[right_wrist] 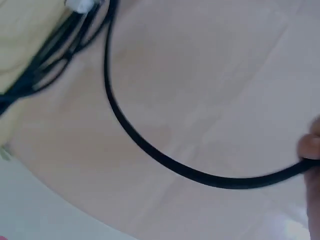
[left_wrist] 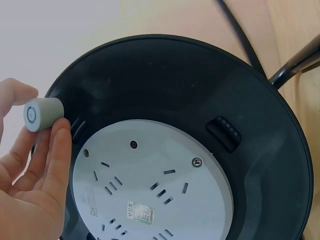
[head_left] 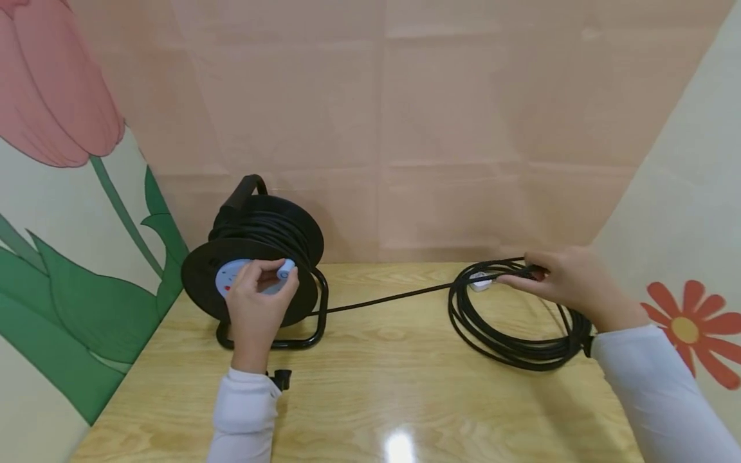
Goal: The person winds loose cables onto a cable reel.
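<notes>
A black cable reel (head_left: 199, 280) stands on its tubular frame at the left of the table, black cable wound round its drum. My left hand (head_left: 258, 315) pinches the pale blue-grey winding knob (head_left: 285, 269) between thumb and fingers. The left wrist view shows this knob (left_wrist: 44, 113) close up near the flange rim. At the right lies a loose coil of black cable (head_left: 509, 357); one length runs from it to the reel's foot. My right hand (head_left: 581, 289) grips the cable at the coil's upper right side. In the right wrist view, the cable (right_wrist: 200, 176) bends away from my fingers (right_wrist: 311, 146).
A white plug (head_left: 480, 281) sits at the coil's upper left. The wooden table (head_left: 376, 373) ends at a pinkish backdrop (head_left: 376, 128). Side panels carry a painted tulip (head_left: 64, 83) on the left and a red flower (head_left: 686, 328) on the right.
</notes>
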The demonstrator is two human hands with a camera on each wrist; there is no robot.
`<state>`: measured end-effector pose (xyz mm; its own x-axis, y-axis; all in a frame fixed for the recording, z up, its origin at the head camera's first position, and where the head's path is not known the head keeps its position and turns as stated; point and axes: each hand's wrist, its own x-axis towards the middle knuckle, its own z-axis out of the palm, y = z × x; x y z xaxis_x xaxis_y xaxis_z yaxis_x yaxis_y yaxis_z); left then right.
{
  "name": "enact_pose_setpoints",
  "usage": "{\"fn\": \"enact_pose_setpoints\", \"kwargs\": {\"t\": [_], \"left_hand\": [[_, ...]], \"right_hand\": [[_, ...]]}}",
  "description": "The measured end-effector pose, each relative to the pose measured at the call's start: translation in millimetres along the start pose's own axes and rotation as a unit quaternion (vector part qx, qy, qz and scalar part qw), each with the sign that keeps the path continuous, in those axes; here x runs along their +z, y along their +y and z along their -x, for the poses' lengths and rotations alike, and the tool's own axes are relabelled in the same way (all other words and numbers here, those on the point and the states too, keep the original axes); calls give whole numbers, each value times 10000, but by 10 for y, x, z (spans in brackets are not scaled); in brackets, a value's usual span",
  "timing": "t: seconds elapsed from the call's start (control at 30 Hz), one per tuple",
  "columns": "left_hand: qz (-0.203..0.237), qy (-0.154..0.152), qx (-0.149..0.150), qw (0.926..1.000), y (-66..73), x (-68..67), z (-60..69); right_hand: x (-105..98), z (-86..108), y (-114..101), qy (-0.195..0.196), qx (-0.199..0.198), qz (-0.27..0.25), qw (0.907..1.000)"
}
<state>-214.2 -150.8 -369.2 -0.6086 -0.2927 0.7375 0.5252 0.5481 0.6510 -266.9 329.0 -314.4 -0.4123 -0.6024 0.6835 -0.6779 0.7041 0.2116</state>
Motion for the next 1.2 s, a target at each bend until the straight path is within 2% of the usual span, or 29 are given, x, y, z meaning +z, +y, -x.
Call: {"fn": "enact_pose_setpoints", "kwargs": {"t": [0.13,0.2,0.27,0.33,0.4,0.47,0.5,0.57,0.67,0.73,0.87,0.97,1.07,1.2], "left_hand": [[-29,-50,-36,10000,7,16,8],[-56,-86,-26,9999,5,23,-3],[-95,-162,-39,9998,9,30,-14],[-212,-268,-91,9994,18,37,-21],[-332,-401,-189,9985,33,37,-18],[-437,-555,-356,9969,54,33,-9],[-503,-639,-455,9957,64,30,-4],[-631,-803,-659,9926,85,23,4],[-918,-1067,-948,9855,113,10,15],[-1109,-1253,-1082,9799,126,4,21],[-1366,-1659,-1297,9680,128,-2,32],[-1501,-2001,-1445,9574,114,-1,38],[-1629,-2324,-1546,9463,99,-5,42],[-1738,-2632,-1700,9336,82,-13,42]], "right_hand": [[-167,-17,-67,578,-355,503,9964],[-176,-7,-43,433,-274,705,9962],[-105,56,29,-108,90,658,9977],[31,155,133,-940,695,414,9923],[189,264,238,-1882,1369,182,9724],[342,361,323,-2550,1895,-38,9482],[409,399,356,-2769,2043,-87,9389],[521,443,394,-3007,2158,-118,9289],[645,421,395,-2975,2327,-392,9251],[704,358,370,-2825,2357,-651,9276],[792,223,302,-2579,2561,-1188,9240],[825,181,254,-2491,2811,-1092,9203],[841,184,211,-2505,3131,-908,9116],[871,182,151,-2549,3182,-946,9082]]}}
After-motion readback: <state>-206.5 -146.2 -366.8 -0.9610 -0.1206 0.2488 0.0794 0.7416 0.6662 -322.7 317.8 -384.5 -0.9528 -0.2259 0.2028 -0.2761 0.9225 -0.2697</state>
